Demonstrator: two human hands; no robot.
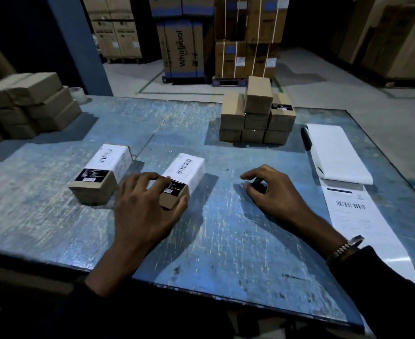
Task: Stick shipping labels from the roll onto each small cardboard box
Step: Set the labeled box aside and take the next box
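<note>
Two labelled boxes lie on the tabletop (pixel 54 204); left hand (pixel 142 204) grips the right box (pixel 182 179); right hand (pixel 272 189), fingers curled, pinches a small dark object (pixel 257 182).

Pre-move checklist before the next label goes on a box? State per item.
1. Box under left hand labelled: ok, white shipping label on top of the near box.
2. Second labelled box set aside: ok, it sits apart to the left.
3. Unlabelled stock available: ok, stack of plain boxes stands at table centre-back; more boxes at far left.
4. Label roll within reach: ok, at right, with a printed label strip trailing toward the person.
5. Right hand free: not ok, fingers curl round a small dark object; what it is, cannot tell.
6. Left grip released: not ok, fingers wrap the box end.
</note>
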